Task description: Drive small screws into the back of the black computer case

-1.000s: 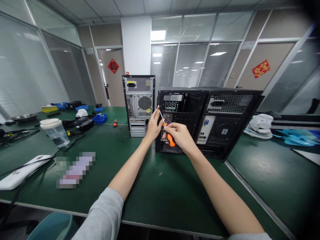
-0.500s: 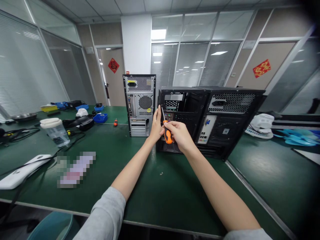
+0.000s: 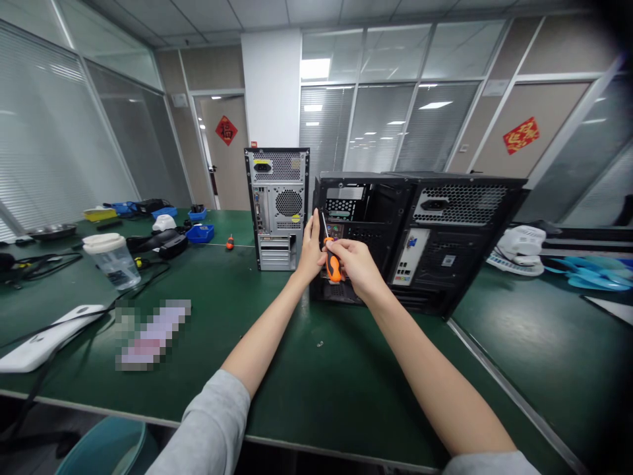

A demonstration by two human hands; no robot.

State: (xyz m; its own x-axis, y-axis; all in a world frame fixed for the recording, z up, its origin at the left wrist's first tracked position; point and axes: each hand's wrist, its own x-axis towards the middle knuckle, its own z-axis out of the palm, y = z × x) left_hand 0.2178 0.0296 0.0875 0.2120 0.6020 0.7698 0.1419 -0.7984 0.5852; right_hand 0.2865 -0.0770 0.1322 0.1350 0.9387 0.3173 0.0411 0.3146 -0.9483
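My right hand (image 3: 357, 267) is closed round the orange-and-black handle of a screwdriver (image 3: 331, 260), its thin shaft pointing up and slightly left. My left hand (image 3: 310, 248) rests against the left rear edge of a black computer case (image 3: 445, 218), fingers stretched upward beside the screwdriver's tip. The case stands upright on the green table (image 3: 306, 389) with its back panel facing me and one side open. A small screw (image 3: 319, 344) lies on the table below my hands.
A silver computer case (image 3: 277, 208) stands just left of the black one. A lidded clear jar (image 3: 109, 260), cables, blue bins (image 3: 200, 233) and a white device (image 3: 44, 340) sit on the left. A white object (image 3: 519, 245) and blue parts lie right.
The screwdriver has swung from leaning left to nearly upright and moved slightly up; my left hand slid up the case edge beside it.
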